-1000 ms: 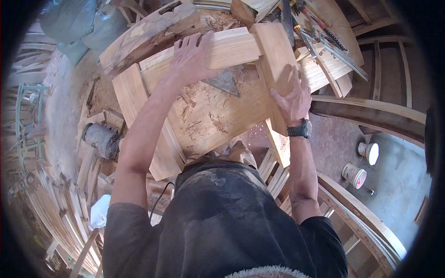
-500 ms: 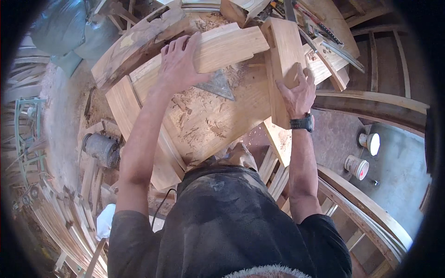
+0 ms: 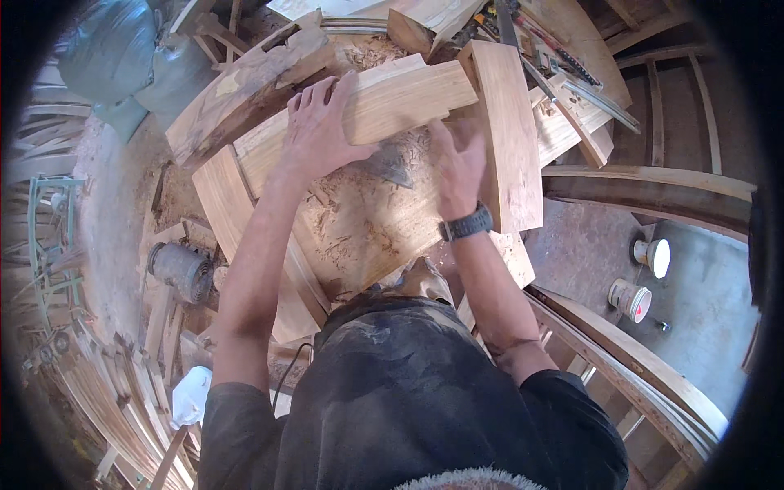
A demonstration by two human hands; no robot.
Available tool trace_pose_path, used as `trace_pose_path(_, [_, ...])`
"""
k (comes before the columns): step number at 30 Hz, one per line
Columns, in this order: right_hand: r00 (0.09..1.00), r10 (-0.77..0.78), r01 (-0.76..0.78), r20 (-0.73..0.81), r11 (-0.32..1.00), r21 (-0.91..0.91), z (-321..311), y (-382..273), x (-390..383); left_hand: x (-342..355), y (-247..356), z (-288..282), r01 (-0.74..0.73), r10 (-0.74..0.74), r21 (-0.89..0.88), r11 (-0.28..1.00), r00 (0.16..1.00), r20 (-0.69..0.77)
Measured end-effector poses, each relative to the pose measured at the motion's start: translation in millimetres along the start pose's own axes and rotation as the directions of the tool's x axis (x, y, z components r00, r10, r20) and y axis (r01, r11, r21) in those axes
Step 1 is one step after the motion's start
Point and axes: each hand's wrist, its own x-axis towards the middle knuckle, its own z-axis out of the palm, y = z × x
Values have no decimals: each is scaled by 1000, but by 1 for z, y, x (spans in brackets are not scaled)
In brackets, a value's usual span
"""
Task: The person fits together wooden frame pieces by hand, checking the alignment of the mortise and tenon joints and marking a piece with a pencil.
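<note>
Right hand [image 3: 459, 167] shifted left, buckets [image 3: 630, 300] at right

Both arms out ahead of you, bare from above the elbows. Left forearm [image 3: 265, 261] runs up and slightly right, left elbow [image 3: 241, 335] a little bent. Left hand [image 3: 317, 135] back up, fingers [image 3: 306, 98] side by side and bent, thumb [image 3: 359, 152] held out to the right, well clear of them. Right forearm [image 3: 494, 286] slants inward, up and left, from the right elbow [image 3: 523, 353]. Right hand [image 3: 461, 167] a bit lower than your left, near it but apart; its digits spread, outer ones smeared by blur, their exact bend unreadable.
</note>
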Motion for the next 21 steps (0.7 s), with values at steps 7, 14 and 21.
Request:
trace_pose_path(7, [762, 571, -605, 306, 460, 650, 45, 31, 19, -15, -20, -19, 8, -9, -24, 1000, 998, -55])
trace_pose_path(14, [801, 541, -566, 257, 543, 620, 39, 33, 22, -118, -89, -46, 371, -330, 62, 926, 881, -338])
trace_pose_path(21, [845, 449, -528, 289, 618, 583, 36, 25, 28, -160, -68, -35, 570, -546, 154, 807, 820, -173])
